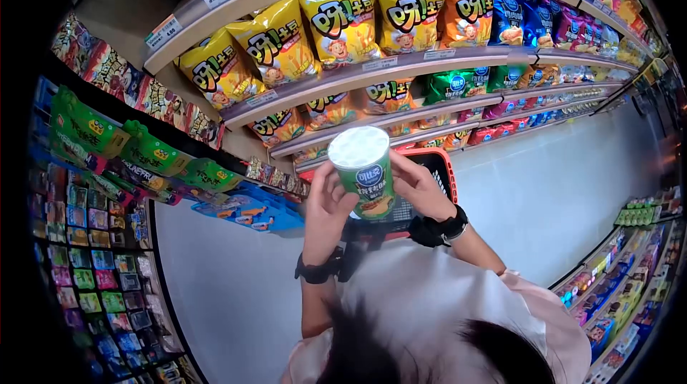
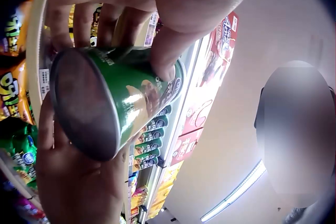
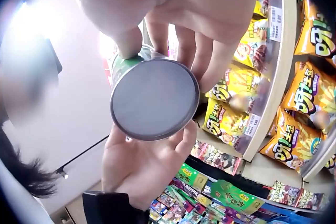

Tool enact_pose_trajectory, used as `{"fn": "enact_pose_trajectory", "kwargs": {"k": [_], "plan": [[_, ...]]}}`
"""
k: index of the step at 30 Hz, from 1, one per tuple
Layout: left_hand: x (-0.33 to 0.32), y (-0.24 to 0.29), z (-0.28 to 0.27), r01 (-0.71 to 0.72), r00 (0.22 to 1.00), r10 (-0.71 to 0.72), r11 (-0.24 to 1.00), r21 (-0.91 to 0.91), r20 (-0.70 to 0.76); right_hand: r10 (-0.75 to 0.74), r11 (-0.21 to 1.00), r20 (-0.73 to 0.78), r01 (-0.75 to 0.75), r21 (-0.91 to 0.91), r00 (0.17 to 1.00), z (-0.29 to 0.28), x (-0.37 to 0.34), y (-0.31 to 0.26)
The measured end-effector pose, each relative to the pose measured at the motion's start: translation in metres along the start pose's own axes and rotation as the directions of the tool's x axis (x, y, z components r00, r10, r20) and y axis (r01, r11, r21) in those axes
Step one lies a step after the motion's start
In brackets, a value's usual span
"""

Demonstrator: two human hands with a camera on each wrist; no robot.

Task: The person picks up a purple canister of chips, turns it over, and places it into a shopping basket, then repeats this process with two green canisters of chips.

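Note:
Between both hands is a green canister of chips (image 1: 368, 187) with a white lid, its printed label facing the person. My left hand (image 1: 328, 205) grips its left side, the thumb along the label and the fingers around the back. From the other side my right hand (image 1: 427, 194) holds it, with thumb and fingers curled about the wall. In the left wrist view the canister's round metal base (image 2: 86, 106) shows near the right palm (image 2: 79, 187). The right wrist view also shows the grey base (image 3: 155, 99), with the left hand (image 3: 144, 166) behind it.
A red-rimmed basket (image 1: 452, 187) is below the canister. Ahead, curved shelves carry yellow chip bags (image 1: 340, 22), with blue bags (image 1: 509, 15) further right. Green packets (image 1: 86, 123) hang at the left. More green canisters (image 2: 149, 148) line a shelf in the left wrist view.

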State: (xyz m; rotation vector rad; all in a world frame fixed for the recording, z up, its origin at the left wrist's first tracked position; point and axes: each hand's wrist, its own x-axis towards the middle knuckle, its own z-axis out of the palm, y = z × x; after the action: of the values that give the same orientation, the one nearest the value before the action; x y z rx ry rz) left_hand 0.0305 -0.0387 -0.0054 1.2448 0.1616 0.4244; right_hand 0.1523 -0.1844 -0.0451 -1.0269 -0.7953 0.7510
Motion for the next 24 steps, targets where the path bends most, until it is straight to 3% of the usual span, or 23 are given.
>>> {"fn": "enact_pose_trajectory", "kwargs": {"k": [3,10,24], "plan": [[0.001,-0.007,0.007,-0.033,0.999,0.033,0.999,-0.029,0.002,-0.034,0.999,-0.002,0.034,0.034,0.999,0.000,-0.005,-0.009],[0.000,-0.025,0.010,0.004,0.995,-0.012,0.996,-0.086,-0.095,0.096,0.995,-0.164,-0.100,-0.020,0.982,0.015,-0.010,-0.021],[-0.007,-0.023,0.018,0.099,0.993,-0.109,0.975,-0.197,-0.040,0.020,0.998,-0.275,-0.034,-0.045,0.961,0.020,-0.025,-0.017]]}}
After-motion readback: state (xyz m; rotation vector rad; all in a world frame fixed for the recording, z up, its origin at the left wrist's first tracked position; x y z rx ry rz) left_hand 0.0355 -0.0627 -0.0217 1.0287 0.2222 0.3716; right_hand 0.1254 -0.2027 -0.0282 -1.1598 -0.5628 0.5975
